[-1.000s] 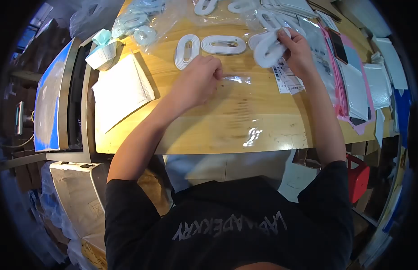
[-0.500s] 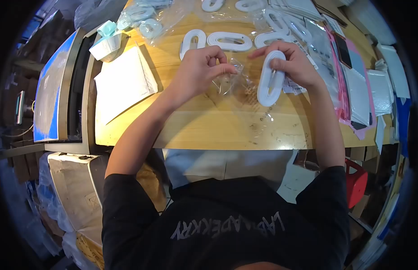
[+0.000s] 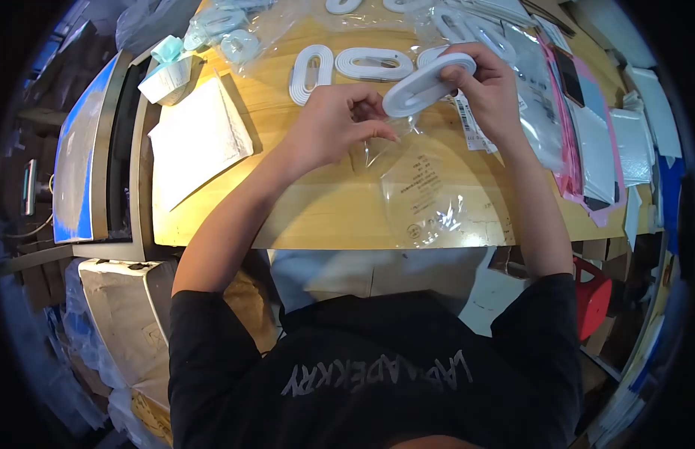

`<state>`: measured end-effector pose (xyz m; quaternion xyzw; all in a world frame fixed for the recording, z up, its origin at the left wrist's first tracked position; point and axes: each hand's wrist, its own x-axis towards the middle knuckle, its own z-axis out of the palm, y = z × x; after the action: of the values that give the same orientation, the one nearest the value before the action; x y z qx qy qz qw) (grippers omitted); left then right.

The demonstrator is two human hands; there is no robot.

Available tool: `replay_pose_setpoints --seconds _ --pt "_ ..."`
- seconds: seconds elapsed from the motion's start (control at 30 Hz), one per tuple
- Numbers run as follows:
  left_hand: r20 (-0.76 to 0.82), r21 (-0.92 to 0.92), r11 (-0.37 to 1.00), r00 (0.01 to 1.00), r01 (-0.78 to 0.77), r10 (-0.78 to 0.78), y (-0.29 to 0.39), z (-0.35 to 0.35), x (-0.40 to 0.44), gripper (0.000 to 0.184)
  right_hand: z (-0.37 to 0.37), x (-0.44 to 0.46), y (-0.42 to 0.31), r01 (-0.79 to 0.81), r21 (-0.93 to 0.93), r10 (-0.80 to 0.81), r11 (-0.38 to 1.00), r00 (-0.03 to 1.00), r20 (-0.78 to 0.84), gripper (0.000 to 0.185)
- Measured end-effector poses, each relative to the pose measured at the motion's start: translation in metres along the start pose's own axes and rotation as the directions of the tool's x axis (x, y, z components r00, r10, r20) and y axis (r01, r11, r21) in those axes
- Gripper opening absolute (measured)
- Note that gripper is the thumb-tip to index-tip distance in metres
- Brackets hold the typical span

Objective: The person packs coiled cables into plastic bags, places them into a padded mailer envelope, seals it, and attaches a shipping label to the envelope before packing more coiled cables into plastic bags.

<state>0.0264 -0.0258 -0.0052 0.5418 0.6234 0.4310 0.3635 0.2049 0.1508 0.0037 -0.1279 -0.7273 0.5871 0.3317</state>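
Observation:
My right hand (image 3: 486, 93) grips an oval coil of flat white cable (image 3: 428, 84) between thumb and fingers, tilted with its left end lower. That end is close to the curled fingertips of my left hand (image 3: 336, 123). The thumb and fingers of my left hand are at the mouth of a clear plastic bag (image 3: 415, 191) printed with small dark text. Part of the grip on the bag is hidden behind the hand. The bag hangs down over the wooden table (image 3: 310, 217), below the coil, which appears outside it.
Beyond my hands lie more white coils (image 3: 373, 64). At the left are a white padded envelope (image 3: 201, 142) and a paper container (image 3: 166, 81) with a teal roll. A phone (image 3: 567, 78) rests on stacked packaging at the right. A barcode label (image 3: 473, 123) lies behind the coil.
My right hand has raised the coil and turned it from nearly upright to slanting, bringing it left toward my left hand. The bag has opened out and hangs more spread.

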Motion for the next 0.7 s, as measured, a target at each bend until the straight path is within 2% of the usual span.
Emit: replay_pose_setpoints --seconds 0.13,0.23,0.33,0.53,0.63,0.7 --pt "0.008 -0.042 0.999 1.0 -0.011 0.011 -0.002 0.003 -0.001 0.023 0.004 -0.002 -0.001 -0.003 -0.051 0.006 0.999 0.998 0.064 0.021" --pt "0.003 -0.049 0.999 1.0 -0.021 0.021 -0.005 0.004 -0.001 0.03 0.005 -0.001 -0.001 -0.083 -0.079 0.087 0.993 0.995 0.057 0.022" --pt "-0.091 -0.046 0.972 0.97 -0.231 0.226 -0.013 0.007 0.005 0.043 0.002 0.001 0.001 -0.093 -0.134 0.098 0.987 0.995 0.033 0.024" --pt "-0.103 -0.2 0.972 0.99 -0.12 0.101 -0.009 0.011 0.004 0.056 0.012 -0.002 -0.004 -0.022 -0.141 0.018 0.99 0.999 -0.029 0.025" --pt "-0.143 -0.302 0.947 0.988 -0.108 0.067 -0.009 0.011 0.006 0.058 0.012 -0.002 -0.008 -0.115 -0.125 0.099 0.985 0.988 -0.12 0.024" --pt "-0.201 -0.337 0.93 0.976 -0.146 0.081 -0.01 0.008 0.007 0.058 0.008 -0.002 -0.01 -0.1 -0.142 0.083 0.985 0.989 -0.12 0.024"
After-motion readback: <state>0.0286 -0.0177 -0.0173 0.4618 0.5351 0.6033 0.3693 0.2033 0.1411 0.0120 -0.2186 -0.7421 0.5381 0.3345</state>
